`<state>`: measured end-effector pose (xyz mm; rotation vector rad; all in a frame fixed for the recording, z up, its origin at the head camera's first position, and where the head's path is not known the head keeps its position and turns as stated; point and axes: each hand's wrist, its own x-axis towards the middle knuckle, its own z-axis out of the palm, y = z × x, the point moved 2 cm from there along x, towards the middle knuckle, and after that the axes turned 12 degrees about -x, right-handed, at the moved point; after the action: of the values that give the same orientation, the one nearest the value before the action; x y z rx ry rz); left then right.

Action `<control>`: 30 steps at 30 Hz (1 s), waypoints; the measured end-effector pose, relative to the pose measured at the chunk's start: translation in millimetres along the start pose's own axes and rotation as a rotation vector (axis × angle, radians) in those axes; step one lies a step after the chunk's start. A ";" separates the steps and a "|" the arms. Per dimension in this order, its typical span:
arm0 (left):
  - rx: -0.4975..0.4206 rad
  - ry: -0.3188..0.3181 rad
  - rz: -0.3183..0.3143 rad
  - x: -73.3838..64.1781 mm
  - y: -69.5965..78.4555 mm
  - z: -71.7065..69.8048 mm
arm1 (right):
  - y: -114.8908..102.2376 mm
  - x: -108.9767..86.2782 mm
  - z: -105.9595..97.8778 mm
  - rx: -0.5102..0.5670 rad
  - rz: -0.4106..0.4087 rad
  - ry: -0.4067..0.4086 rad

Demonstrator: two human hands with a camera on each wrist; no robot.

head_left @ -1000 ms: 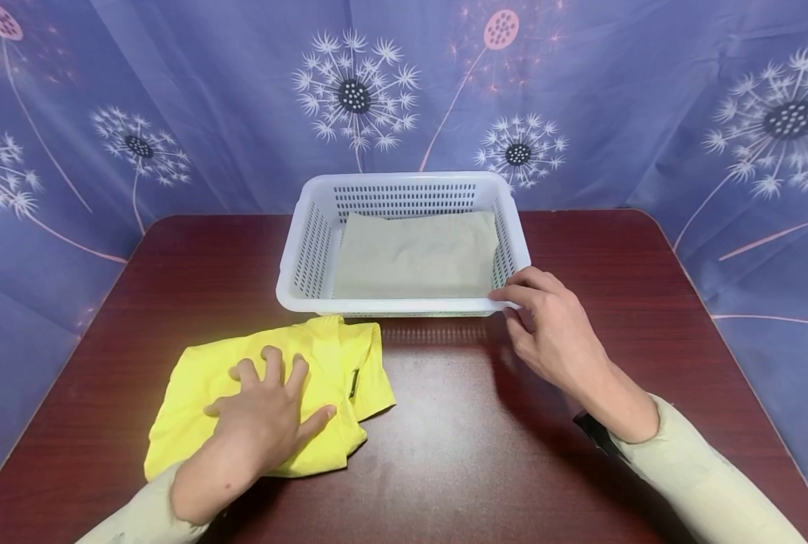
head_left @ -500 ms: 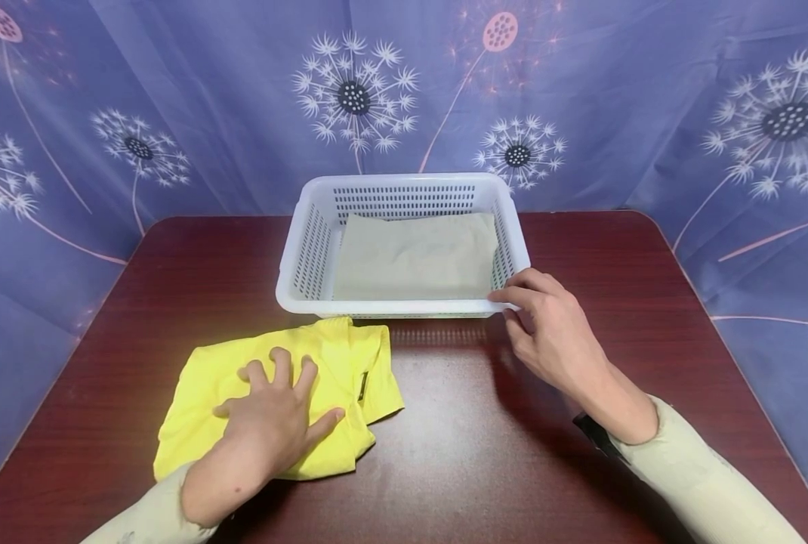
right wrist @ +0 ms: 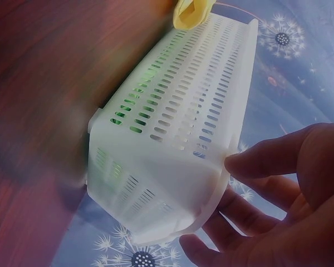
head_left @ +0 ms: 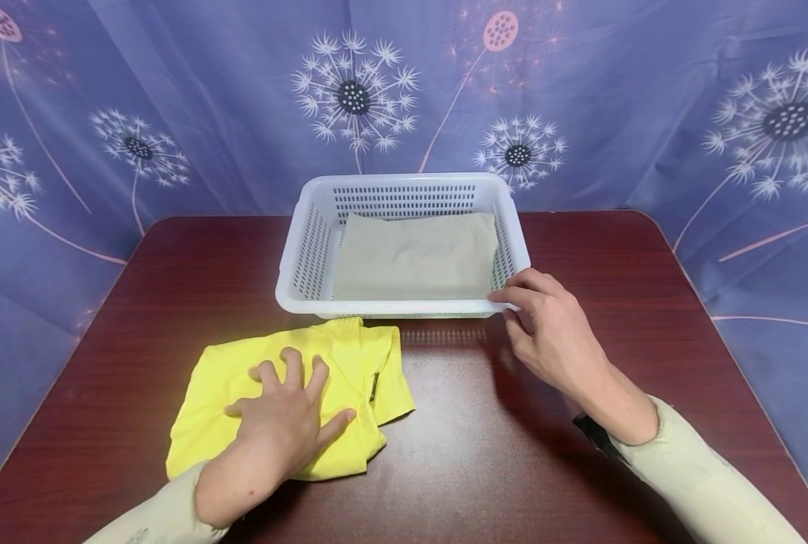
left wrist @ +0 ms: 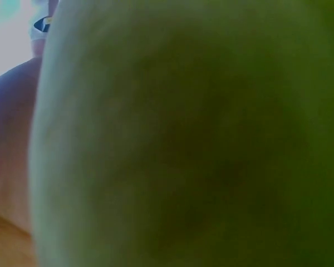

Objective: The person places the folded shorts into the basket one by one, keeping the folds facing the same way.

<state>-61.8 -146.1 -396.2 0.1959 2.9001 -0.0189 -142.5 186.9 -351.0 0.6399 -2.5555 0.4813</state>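
In the head view a folded yellow shirt with a small dark tag lies on the table at the left. My left hand rests on it, palm down with fingers spread. Behind it stands a white slotted plastic basket holding a folded beige cloth. At the basket's front right corner, my right hand pinches the rim. The right wrist view shows the thumb on the near side of that rim and fingers beyond it. Something green shows through the slots. Blurred cloth fills most of the left wrist view.
The dark red wooden table carries everything. A purple-blue curtain with dandelion prints hangs along its back and both sides. The shirt's far edge lies close to the basket's front wall.
My left hand and the yellow shirt under it have slid a little to the right across the table. The right hand and the basket have stayed in place.
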 end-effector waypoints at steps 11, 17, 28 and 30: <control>0.003 0.011 0.002 1.8 8.3 0.7 | 0.0 -0.3 0.1 0.001 0.000 -0.001; 0.010 0.027 0.016 3.1 13.8 1.4 | 0.1 -0.6 0.3 0.003 0.000 0.001; 0.017 0.047 0.034 3.1 23.0 -0.5 | 0.4 -0.3 0.8 0.003 -0.002 0.001; 0.023 0.044 0.035 4.0 24.4 -0.3 | 0.5 -0.4 0.7 0.003 -0.003 0.004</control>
<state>-62.5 -121.3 -396.7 0.2548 2.9403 -0.0420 -142.6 187.2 -351.9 0.6435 -2.5505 0.4848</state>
